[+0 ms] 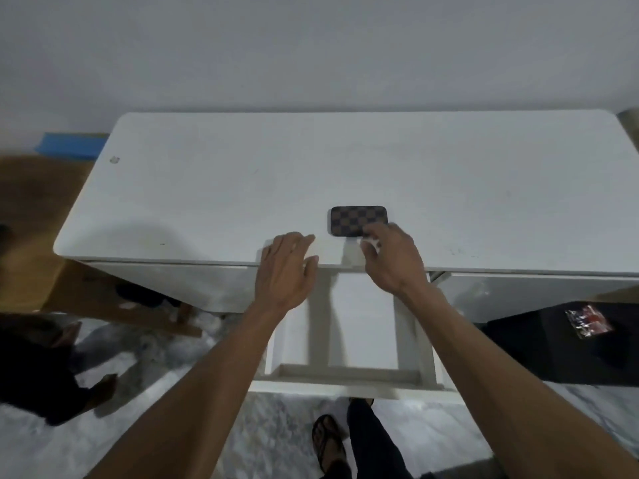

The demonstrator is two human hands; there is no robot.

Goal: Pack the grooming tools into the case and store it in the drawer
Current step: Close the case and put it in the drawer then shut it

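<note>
A small brown checkered case (356,219), closed, lies flat on the white table top (242,188) close to its front edge. My right hand (394,257) hovers at the case's near right corner, fingers curled and touching or nearly touching it; whether it grips the case I cannot tell. My left hand (287,267) is spread flat over the table's front edge, left of the case, holding nothing. Below both hands a white drawer (349,371) stands pulled out, and its inside looks bare. No loose grooming tools are visible.
A black box (570,344) with a small picture on it stands at the right under the table. Another person's dark sleeve and hands (69,368) are at the lower left. My sandalled foot (328,444) stands on the marbled floor below the drawer.
</note>
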